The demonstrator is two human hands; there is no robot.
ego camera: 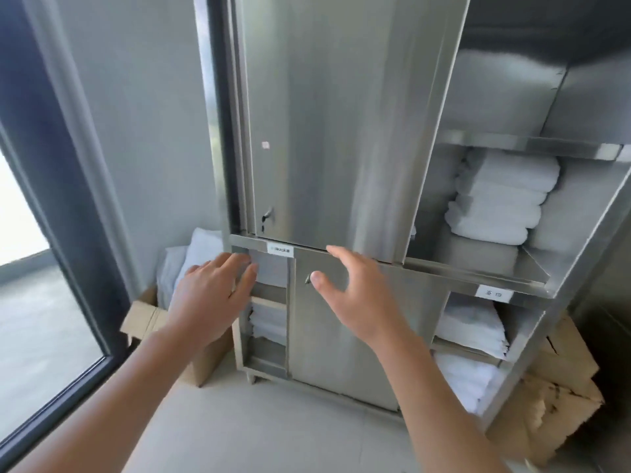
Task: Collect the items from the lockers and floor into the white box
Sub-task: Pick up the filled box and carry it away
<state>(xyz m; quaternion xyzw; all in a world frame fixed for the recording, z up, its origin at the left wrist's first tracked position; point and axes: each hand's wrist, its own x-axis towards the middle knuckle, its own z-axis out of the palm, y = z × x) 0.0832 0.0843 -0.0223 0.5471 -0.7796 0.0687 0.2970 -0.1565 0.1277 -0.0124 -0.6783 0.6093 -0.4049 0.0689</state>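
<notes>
- Step in hand (judged): both hands approach the lower door [341, 339] of the steel locker [341, 97], probably to slide it aside and reach the linen behind it.
- Method: lay flat fingers on the door's left edge and push it sideways evenly. The small latch [308, 278] near the right thumb offers a second purchase. Open the door fully before reaching in, so the stacked cloth comes out without snagging.
- Left hand [211, 291]: held palm-down in front of the narrow open gap at the locker's lower left. Its fingers are straight and together, grasping nothing, and contact with the metal cannot be confirmed.
- Right hand [355, 298]: raised before the door with the palm turned left. Its fingers are spread and released with the thumb apart, holding nothing.
- Both forearms extend forward from the near edge, roughly parallel.
- Task items: folded linen [268, 326] lies in the left gap, and towels [502, 199] sit on the upper right shelf. More linen stacks [469, 331] fill the lower right shelves, and a white bundle [201, 254] sits in a cardboard box [146, 319] on the floor at left.
- The white box is not in view.
</notes>
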